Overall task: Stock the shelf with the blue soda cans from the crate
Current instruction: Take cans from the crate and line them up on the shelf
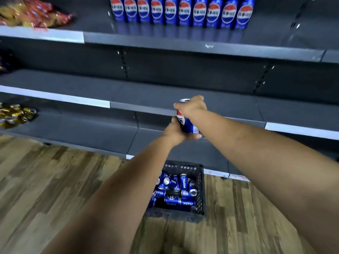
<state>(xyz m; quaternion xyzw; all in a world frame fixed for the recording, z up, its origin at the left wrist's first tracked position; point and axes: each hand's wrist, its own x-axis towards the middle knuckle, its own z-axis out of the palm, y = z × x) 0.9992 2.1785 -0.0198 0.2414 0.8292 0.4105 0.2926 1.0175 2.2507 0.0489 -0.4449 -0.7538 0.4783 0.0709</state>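
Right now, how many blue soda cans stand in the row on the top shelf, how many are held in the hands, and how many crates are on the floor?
Cans standing in the row on the top shelf: 10
Can held by left hand and right hand: 1
Black crate on the floor: 1
Total: 12

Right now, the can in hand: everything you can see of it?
The held can is blue with a red, white and blue round logo and a silver top rim, looks like metal, roughly upright with a slight tilt. The left hand cups its base; the right hand grips its top. It hangs before the empty middle shelf, above the crate.
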